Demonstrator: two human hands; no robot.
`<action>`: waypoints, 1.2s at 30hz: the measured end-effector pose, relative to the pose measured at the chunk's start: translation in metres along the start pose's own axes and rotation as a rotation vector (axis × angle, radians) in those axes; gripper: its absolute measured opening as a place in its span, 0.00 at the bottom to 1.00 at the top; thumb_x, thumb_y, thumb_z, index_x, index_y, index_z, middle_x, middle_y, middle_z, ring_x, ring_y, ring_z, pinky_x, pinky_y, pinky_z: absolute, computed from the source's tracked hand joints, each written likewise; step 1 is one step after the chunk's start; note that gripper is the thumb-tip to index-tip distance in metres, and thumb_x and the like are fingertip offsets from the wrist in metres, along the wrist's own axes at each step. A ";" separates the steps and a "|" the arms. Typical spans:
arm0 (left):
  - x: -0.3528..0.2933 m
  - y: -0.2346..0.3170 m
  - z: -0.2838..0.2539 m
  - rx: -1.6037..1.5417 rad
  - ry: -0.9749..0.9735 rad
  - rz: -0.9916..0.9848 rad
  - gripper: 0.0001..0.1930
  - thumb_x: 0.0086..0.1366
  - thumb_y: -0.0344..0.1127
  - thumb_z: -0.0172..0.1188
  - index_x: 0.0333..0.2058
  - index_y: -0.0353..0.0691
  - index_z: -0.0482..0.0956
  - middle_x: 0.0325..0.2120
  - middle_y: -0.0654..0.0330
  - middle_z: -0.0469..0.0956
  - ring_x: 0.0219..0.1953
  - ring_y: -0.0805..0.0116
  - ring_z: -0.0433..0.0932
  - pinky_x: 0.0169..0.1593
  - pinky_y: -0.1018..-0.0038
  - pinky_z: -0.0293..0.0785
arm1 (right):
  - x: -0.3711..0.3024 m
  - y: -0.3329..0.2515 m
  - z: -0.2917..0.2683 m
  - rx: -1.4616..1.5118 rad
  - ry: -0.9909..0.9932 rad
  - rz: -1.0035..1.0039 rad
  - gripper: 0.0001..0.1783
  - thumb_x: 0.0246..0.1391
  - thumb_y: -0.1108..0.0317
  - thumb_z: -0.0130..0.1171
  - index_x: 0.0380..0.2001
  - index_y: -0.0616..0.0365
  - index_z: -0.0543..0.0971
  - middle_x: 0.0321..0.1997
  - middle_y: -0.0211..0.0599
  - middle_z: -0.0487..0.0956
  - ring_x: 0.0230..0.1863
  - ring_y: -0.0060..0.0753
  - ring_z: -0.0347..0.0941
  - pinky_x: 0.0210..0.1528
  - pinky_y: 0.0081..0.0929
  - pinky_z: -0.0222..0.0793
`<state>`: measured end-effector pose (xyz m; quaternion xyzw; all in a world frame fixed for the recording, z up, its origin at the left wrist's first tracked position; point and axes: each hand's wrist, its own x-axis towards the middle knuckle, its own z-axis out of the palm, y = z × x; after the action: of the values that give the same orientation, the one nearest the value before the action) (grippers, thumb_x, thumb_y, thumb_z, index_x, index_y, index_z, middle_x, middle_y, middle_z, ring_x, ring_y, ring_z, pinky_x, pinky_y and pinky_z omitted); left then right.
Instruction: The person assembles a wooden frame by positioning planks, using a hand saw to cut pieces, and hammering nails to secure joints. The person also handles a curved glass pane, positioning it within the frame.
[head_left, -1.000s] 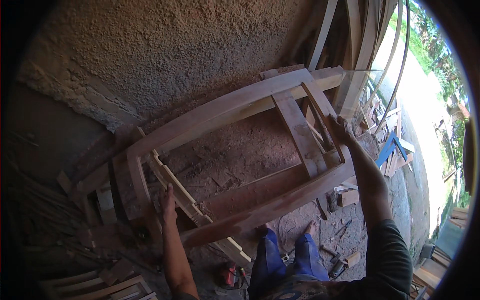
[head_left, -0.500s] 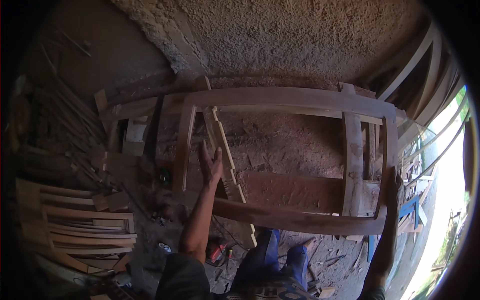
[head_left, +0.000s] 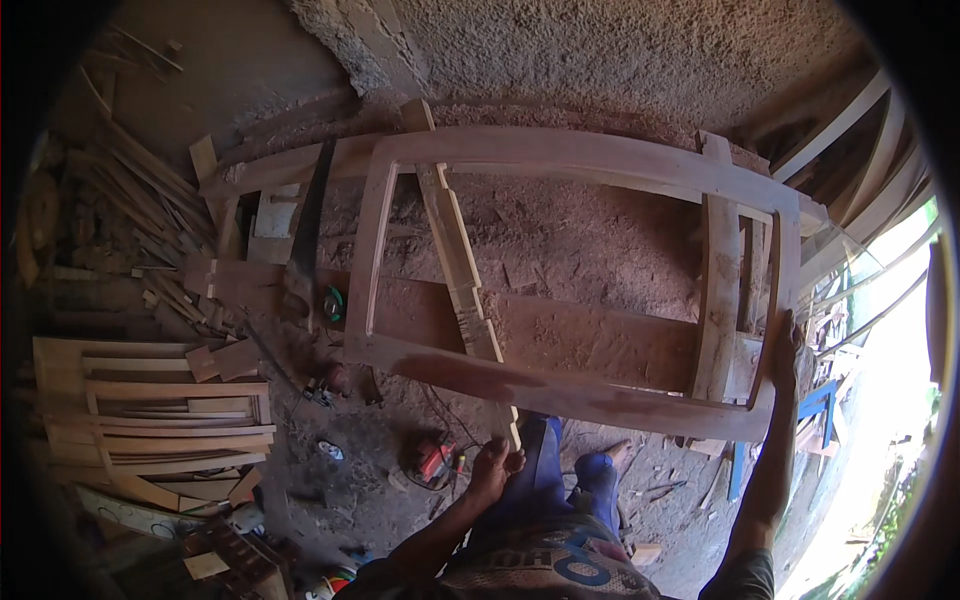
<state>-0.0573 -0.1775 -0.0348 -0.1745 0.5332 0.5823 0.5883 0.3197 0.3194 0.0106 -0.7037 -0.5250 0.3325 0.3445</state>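
Observation:
A large wooden frame, slightly curved along its long rails, spans the view in front of me. It lies over other timber pieces. My right hand holds its right end, fingers along the outer edge. Under the frame a long notched wooden strip runs slantwise, from beyond the far rail to near my legs. My left hand is closed at the strip's near end, with the thumb up; part of the grip is hidden. A handsaw with a dark blade leans left of the frame.
Curved slatted wooden pieces lie stacked at lower left. A red power tool sits on the floor near my legs. A green-rimmed round object lies by the saw. Long curved boards lean at right. A rough wall stands behind.
My left hand has moved from above the frame's left part, fingers spread, down to the strip's near end and closed there. My right hand stays at the frame's right end. The view has shifted slightly.

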 end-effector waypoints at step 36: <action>0.086 0.012 0.185 -0.389 -0.500 -0.109 0.36 0.61 0.50 0.66 0.62 0.37 0.65 0.62 0.54 0.67 0.66 0.56 0.63 0.69 0.57 0.61 | -0.004 -0.011 0.037 -0.108 -0.011 -0.162 0.26 0.61 0.51 0.55 0.53 0.61 0.75 0.48 0.52 0.79 0.54 0.46 0.73 0.56 0.38 0.67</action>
<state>-0.0102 0.0217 -0.0325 -0.1635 0.2405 0.6657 0.6872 0.2822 0.3225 0.0005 -0.6745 -0.5993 0.2785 0.3290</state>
